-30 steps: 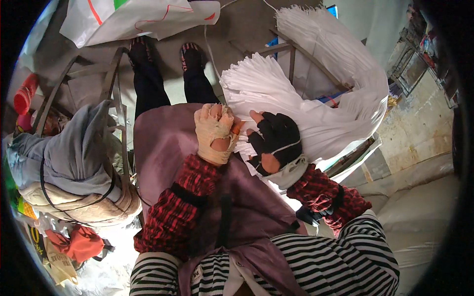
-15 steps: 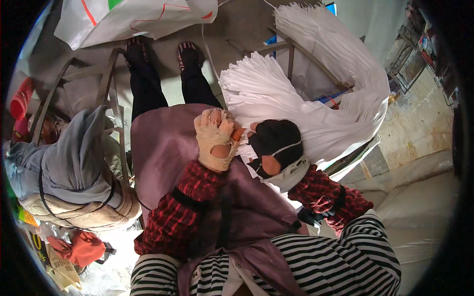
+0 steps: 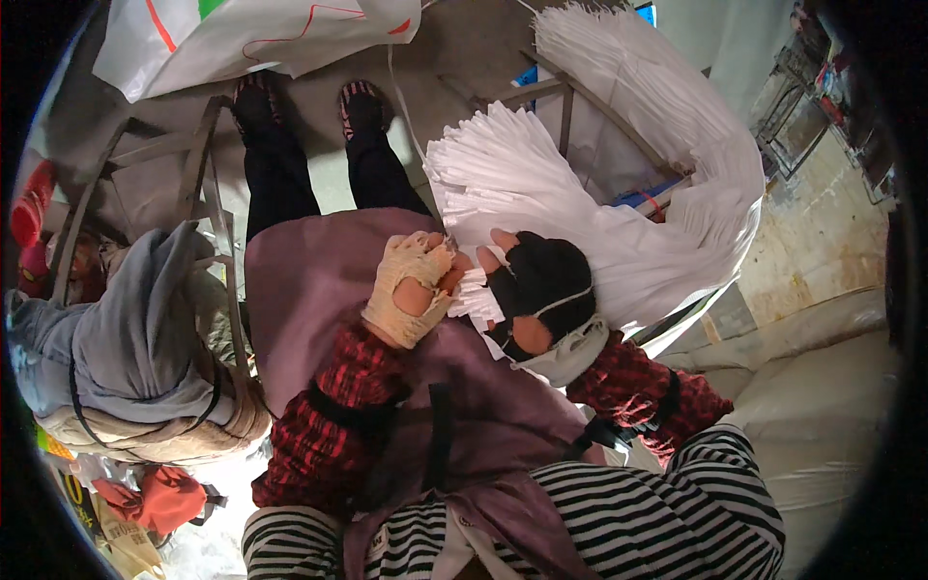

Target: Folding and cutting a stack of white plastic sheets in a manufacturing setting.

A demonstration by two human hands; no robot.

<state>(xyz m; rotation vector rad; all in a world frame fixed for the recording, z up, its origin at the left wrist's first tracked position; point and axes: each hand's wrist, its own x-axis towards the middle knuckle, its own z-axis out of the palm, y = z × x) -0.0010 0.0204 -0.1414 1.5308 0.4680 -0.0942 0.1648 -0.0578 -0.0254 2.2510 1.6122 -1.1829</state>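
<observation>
My left hand [image 3: 411,288], in a worn beige glove with bare fingertips and a hole at the back, is curled closed above my mauve apron [image 3: 309,280]. Its fingertips pinch together near the white strips; whatever is in them is too small to make out. Close on its right is my right hand [image 3: 543,295], in a black fingerless glove over a pale cuff. Its fingers bend around a small bundle of white strips [image 3: 474,298], whose ends stick out toward the left hand. Beyond both hands fans a large pile of thin white strips [image 3: 522,164].
The pile curves over a metal frame [image 3: 619,111] at the right. Another metal frame [image 3: 164,145] stands left, beside a grey cloth bundle [image 3: 135,319] tied with black cord. A white printed sack [image 3: 261,48] lies beyond my feet. A red cloth [image 3: 164,498] is at lower left.
My left hand has drawn slightly left and turned, its fingertips now pinched higher up. The right hand's upper fingers have stretched out, baring more of the white strip ends.
</observation>
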